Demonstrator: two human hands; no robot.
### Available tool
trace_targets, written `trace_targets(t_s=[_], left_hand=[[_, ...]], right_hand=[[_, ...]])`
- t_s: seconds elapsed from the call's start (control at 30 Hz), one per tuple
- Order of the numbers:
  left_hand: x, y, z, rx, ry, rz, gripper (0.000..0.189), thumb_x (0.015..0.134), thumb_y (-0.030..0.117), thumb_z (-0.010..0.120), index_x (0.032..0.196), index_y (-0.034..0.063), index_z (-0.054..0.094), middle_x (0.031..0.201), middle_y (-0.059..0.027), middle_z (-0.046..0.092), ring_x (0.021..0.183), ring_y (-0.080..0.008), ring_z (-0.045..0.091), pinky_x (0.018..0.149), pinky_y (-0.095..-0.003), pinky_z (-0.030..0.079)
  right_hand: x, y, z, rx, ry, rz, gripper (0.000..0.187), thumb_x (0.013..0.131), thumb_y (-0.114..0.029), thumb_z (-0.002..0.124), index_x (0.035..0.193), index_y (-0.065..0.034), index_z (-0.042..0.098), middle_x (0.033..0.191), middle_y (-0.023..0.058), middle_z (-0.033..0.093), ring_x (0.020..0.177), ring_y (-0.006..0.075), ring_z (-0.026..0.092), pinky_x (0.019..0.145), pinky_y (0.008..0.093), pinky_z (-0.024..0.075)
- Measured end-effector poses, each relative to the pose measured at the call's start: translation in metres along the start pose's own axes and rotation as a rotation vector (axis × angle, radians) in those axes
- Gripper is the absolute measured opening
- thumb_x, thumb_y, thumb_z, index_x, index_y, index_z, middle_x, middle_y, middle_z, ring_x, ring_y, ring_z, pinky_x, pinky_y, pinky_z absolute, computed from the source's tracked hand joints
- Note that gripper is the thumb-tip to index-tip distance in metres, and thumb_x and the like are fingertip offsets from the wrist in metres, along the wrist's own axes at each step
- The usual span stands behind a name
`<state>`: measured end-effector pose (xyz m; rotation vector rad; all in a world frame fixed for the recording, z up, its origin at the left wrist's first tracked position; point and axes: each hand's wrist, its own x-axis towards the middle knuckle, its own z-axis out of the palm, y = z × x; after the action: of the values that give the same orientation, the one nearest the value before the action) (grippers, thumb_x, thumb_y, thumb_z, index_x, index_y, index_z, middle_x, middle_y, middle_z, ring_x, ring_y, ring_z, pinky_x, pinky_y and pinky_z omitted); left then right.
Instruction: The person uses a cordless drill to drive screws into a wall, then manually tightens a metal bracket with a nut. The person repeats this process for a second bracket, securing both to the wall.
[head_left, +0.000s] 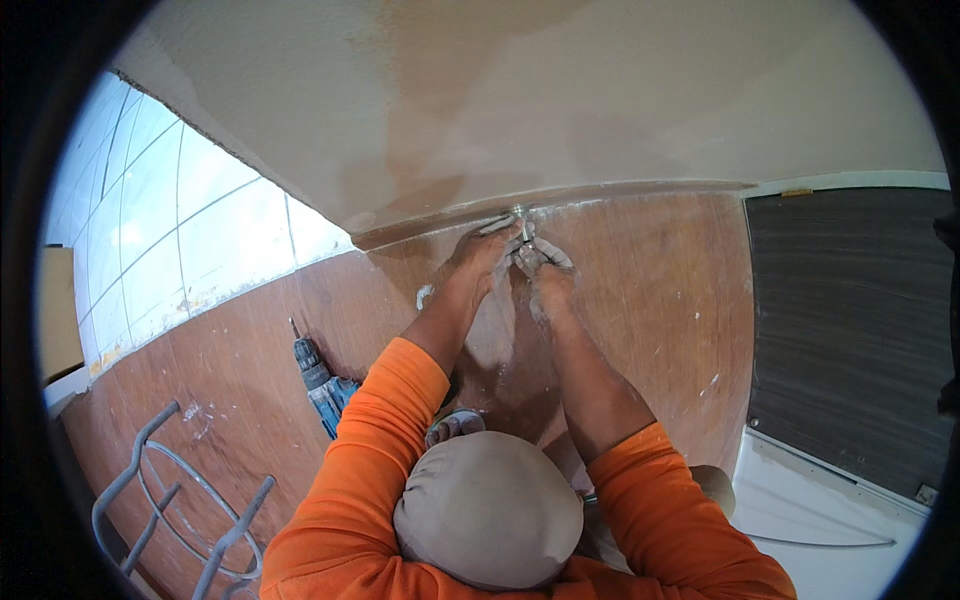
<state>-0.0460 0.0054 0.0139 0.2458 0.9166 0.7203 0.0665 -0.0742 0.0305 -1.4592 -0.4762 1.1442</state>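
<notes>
A small shiny metal fitting (526, 232) stands out near the foot of the plastered wall (637, 90). The fingers of my left hand (487, 251) close around it from the left, close to the wall. At its near end, my right hand (551, 277) pinches it between thumb and fingers. A round metal piece (519, 211) sits behind it at the wall; whether the two are joined is hidden by my fingers. Pale dust coats my fingertips.
On the brown wooden surface (645, 315), a blue cordless drill (322, 394) with a bit lies left of my left arm. Grey metal stool legs (225, 540) stick up at lower left. White tiles (157, 225) lie beyond; a dark panel (847, 322) is at right.
</notes>
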Motion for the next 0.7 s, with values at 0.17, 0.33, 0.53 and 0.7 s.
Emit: trace_targets(t_s=[0.17,0.33,0.53,0.7], left_hand=[[0.004,-0.002,0.0,-0.024,0.028,0.011,0.04,0.089,0.016,0.077,0.122,-0.0008,0.061,0.112,-0.0111,0.067,0.094,-0.0214,0.067,0.077,-0.0332,0.058],[0.002,-0.001,-0.001,-0.011,0.017,-0.048,0.032,0.091,0.017,0.074,0.116,0.0002,0.064,0.103,-0.0095,0.069,0.084,-0.0189,0.067,0.066,-0.0298,0.056],[-0.002,0.002,0.002,-0.04,-0.019,-0.04,0.024,0.087,0.019,0.079,0.103,0.0032,0.069,0.086,-0.0053,0.065,0.063,-0.0165,0.058,0.05,-0.0322,0.049],[-0.01,0.006,0.011,0.01,0.118,-0.024,0.023,0.088,0.022,0.078,0.101,0.0049,0.07,0.082,-0.0055,0.063,0.058,-0.0159,0.055,0.046,-0.0311,0.045]], right_hand=[[0.002,-0.001,0.003,-0.392,0.035,-0.073,0.035,0.083,-0.001,0.072,0.117,0.0027,0.065,0.105,0.0111,0.07,0.089,0.018,0.067,0.079,0.0295,0.0539],[0.005,0.011,0.008,0.164,0.012,0.047,0.028,0.09,0.004,0.068,0.118,0.0055,0.06,0.105,0.0122,0.068,0.092,0.0199,0.069,0.08,0.0301,0.0595],[-0.002,0.001,0.014,0.215,-0.029,0.09,0.024,0.092,0.003,0.066,0.115,0.006,0.059,0.107,0.0145,0.067,0.095,0.0222,0.069,0.083,0.0325,0.0608],[-0.011,-0.002,0.024,0.271,0.08,0.124,0.023,0.096,-0.002,0.062,0.118,0.0062,0.058,0.108,0.0163,0.067,0.096,0.0245,0.069,0.081,0.034,0.0608]])
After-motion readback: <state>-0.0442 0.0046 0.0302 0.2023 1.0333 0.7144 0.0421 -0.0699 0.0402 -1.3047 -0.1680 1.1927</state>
